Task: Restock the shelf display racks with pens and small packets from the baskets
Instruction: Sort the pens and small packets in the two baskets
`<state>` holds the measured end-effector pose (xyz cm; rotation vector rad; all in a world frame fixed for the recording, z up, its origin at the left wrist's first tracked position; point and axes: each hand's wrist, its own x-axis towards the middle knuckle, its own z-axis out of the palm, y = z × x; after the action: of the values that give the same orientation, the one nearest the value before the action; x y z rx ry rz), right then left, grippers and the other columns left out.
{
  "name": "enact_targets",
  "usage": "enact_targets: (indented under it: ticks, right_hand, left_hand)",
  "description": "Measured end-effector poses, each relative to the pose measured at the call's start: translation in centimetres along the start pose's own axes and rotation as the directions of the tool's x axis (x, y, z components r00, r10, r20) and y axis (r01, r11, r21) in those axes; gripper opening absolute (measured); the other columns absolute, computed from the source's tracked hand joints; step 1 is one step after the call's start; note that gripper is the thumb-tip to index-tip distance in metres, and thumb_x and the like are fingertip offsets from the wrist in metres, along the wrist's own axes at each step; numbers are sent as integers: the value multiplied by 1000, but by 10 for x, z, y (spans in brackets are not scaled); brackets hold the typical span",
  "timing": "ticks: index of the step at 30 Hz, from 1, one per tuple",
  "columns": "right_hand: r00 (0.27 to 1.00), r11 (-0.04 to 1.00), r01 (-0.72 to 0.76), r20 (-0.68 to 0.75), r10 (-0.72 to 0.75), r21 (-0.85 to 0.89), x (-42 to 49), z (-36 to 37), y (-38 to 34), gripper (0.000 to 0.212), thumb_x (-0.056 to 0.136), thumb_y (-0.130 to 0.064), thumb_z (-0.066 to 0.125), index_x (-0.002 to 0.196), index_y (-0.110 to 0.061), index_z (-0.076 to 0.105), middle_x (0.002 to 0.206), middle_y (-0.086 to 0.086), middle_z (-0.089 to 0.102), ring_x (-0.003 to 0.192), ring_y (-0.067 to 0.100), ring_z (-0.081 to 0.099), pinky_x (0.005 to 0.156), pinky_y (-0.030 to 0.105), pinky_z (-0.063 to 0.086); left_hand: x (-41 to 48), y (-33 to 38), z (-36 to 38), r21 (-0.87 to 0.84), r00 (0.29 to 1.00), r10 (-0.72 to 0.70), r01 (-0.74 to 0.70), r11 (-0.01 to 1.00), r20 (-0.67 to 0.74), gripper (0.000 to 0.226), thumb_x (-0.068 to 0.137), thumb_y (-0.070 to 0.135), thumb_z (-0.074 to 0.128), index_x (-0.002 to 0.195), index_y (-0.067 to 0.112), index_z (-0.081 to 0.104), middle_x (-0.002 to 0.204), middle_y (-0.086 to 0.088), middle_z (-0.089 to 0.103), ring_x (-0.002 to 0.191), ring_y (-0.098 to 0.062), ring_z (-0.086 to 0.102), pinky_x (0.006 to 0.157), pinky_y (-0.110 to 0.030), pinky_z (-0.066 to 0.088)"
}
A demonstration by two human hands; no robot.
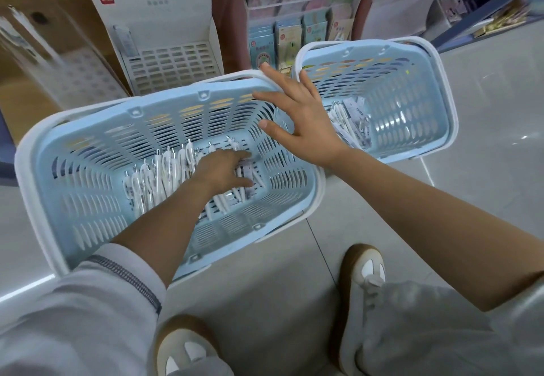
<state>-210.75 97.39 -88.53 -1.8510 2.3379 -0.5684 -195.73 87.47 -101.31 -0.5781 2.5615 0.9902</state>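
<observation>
Two light blue baskets stand on the floor. The near basket holds several white pens on its bottom. My left hand reaches down into it, fingers stretched over the pens and some small packets; whether it grips any I cannot tell. My right hand hovers with spread fingers over the near basket's far right corner. The far basket holds a few white pens and small packets at its left side.
A white cardboard pen display with a slotted grid stands behind the near basket. A clear rack of pastel packets stands behind the far basket. My two shoes rest on the grey floor tiles below the baskets.
</observation>
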Motion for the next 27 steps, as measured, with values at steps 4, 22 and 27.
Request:
enact_targets:
  ticks: [4,22,27]
  right_hand:
    - [1000,1000,5,-14,-5,2,0,0,0,37,93,-37,55,124,-16,61,151,6,37,138,18,36,119,43,7]
    - [993,924,-113,11,117,366,5,-11,3,38,92,-33,52,126,-17,59,147,4,43,136,14,37,118,45,15]
    - [996,920,-88,6,93,382,11,-47,34,35,94,-28,52,127,-16,58,146,4,42,136,17,35,114,35,26]
  left_hand:
    - [1,1,3,44,999,-26,28,999,-38,73,81,46,74,144,26,43,133,-3,59,121,-26,54,87,-35,46]
    - [-71,41,-81,-892,993,-121,60,448,5,20,93,3,53,75,12,49,53,0,54,45,-13,49,46,-23,39]
    - [-78,103,-128,-875,997,-36,-36,482,-61,8,84,12,50,78,10,47,58,-4,50,45,-19,42,48,-26,30]
